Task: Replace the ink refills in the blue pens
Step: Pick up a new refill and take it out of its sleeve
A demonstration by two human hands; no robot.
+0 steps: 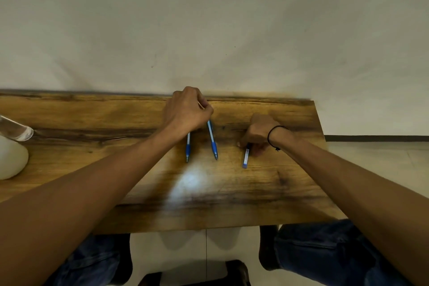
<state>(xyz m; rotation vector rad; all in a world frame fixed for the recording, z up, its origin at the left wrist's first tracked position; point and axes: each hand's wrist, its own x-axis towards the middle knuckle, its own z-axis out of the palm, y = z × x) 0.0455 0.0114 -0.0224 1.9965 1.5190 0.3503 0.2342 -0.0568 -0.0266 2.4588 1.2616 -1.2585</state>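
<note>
Two pens (201, 144) beside glass (16, 131)

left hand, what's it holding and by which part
The left hand grips the angled blue pen by its far, upper end; the tip points toward the person. Exact finger placement is hidden.

Nothing can be read; the label on the refill (246, 157) is too small and blurred.
</note>
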